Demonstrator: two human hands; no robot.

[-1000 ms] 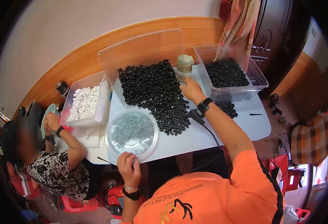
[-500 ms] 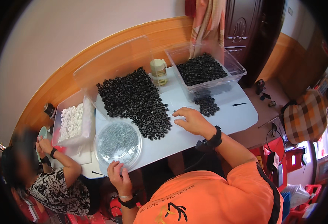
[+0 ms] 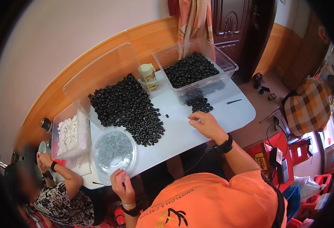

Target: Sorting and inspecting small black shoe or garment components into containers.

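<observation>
The right hand (image 3: 205, 124) lies flat and open on the white desk (image 3: 227, 114) near the big pile of black rings (image 3: 130, 108), while the left hand (image 3: 122, 187) curls empty at the round clear bowl (image 3: 113, 152), steadying it.

A white tabletop (image 3: 227, 114) runs diagonally from lower left to right of centre. On it lie a big heap of black rings (image 3: 127, 108) at the centre, a clear bin of black rings (image 3: 197, 70) at upper centre with a small loose pile (image 3: 199, 102) just below it, a round clear dish (image 3: 113, 152) at lower left, a tub of white pieces (image 3: 70, 133) at far left, and a small jar (image 3: 148, 75).
</observation>
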